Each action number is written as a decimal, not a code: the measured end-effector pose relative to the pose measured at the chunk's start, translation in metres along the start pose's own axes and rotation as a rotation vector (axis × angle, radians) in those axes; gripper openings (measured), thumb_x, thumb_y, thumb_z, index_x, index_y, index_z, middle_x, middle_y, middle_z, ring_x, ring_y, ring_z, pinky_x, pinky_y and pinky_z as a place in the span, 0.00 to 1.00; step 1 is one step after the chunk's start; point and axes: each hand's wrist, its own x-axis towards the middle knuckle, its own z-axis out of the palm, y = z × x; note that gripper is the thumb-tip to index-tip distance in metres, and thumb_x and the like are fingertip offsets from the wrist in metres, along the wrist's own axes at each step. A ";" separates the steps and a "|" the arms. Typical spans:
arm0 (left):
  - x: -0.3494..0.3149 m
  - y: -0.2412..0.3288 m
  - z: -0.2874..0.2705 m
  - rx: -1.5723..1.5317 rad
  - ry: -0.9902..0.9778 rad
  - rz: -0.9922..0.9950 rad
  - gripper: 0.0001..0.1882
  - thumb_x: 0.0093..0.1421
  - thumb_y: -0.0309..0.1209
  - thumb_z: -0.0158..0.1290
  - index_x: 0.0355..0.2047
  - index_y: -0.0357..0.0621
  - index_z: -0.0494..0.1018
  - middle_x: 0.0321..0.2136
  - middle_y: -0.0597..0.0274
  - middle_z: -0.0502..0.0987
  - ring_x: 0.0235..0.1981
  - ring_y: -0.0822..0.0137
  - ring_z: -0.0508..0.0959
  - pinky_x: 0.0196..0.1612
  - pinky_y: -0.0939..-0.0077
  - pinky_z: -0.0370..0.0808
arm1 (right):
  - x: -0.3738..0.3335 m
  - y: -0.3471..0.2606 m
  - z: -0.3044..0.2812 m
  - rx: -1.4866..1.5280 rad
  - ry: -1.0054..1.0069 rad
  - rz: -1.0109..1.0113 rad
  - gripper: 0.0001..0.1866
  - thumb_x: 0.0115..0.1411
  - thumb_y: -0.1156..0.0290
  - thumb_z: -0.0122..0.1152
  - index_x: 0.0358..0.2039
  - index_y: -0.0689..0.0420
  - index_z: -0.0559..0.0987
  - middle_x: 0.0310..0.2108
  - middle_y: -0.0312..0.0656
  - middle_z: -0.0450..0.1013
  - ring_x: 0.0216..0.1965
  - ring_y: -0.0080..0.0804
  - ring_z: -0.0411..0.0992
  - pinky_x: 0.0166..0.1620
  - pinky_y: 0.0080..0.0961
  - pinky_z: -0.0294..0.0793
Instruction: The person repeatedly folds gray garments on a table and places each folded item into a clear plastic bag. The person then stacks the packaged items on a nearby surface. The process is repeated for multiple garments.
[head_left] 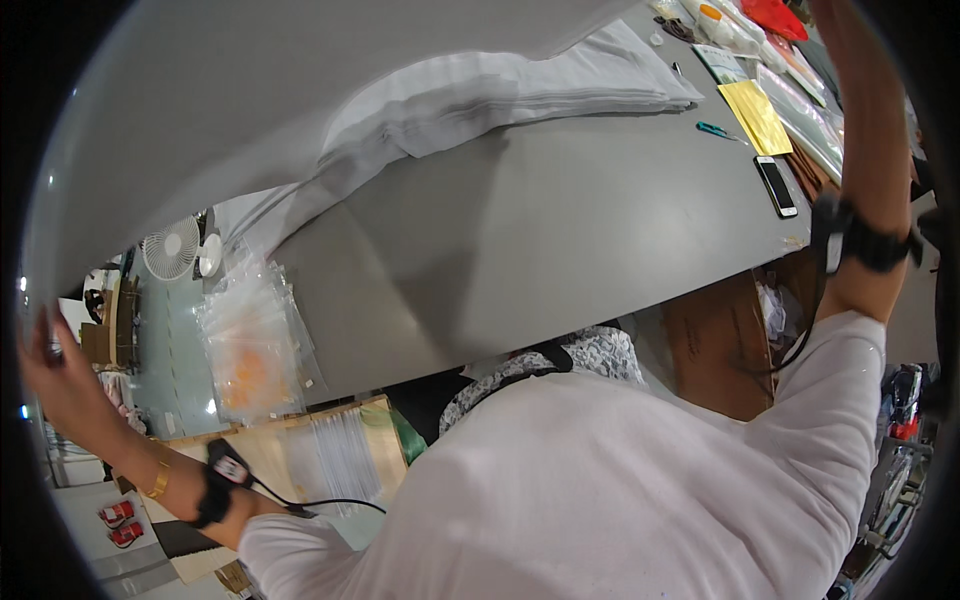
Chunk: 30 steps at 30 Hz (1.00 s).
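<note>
A large white cloth (190, 110), grey in shadow, is raised close in front of me and covers the upper left. At its lower left corner, my left hand (55, 380) has its fingers closed on the edge; the fingertips are partly dark. My right forearm reaches up along the right side, and its hand lies beyond the top of the picture. Under the raised cloth, a stack of white cloth pieces (500, 95) lies across the far part of the grey table (560, 210), its left part hanging toward the table's left edge.
Clear plastic bags (250, 340) lie at the table's left end. On the right are a phone (775, 187), yellow paper (757, 117), a teal-handled tool (719, 131) and plastic packaging. A cardboard box (715, 340) stands below the table edge. Further left is a white fan (172, 248).
</note>
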 end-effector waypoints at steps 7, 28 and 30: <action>-0.181 0.034 -0.048 -0.142 -0.374 -0.062 0.13 0.60 0.18 0.56 0.46 0.40 0.78 0.47 0.54 0.79 0.56 0.54 0.76 0.57 0.65 0.73 | -0.131 -0.035 -0.010 0.170 -0.141 0.056 0.07 0.50 0.76 0.69 0.27 0.59 0.78 0.40 0.51 0.79 0.47 0.45 0.75 0.49 0.38 0.73; -0.308 0.083 0.227 -1.489 -1.169 -1.111 0.10 0.69 0.26 0.57 0.48 0.38 0.74 0.42 0.61 0.82 0.42 0.73 0.81 0.47 0.77 0.78 | -0.198 0.130 0.151 0.371 -0.390 1.193 0.15 0.66 0.64 0.66 0.48 0.60 0.81 0.36 0.39 0.81 0.36 0.20 0.76 0.38 0.19 0.74; -0.329 0.084 0.243 -1.416 -1.164 -1.088 0.14 0.68 0.27 0.58 0.52 0.37 0.73 0.45 0.58 0.82 0.44 0.71 0.82 0.50 0.75 0.78 | -0.201 0.135 0.155 0.208 -0.402 1.101 0.20 0.66 0.62 0.67 0.53 0.60 0.78 0.39 0.43 0.82 0.38 0.24 0.77 0.41 0.22 0.76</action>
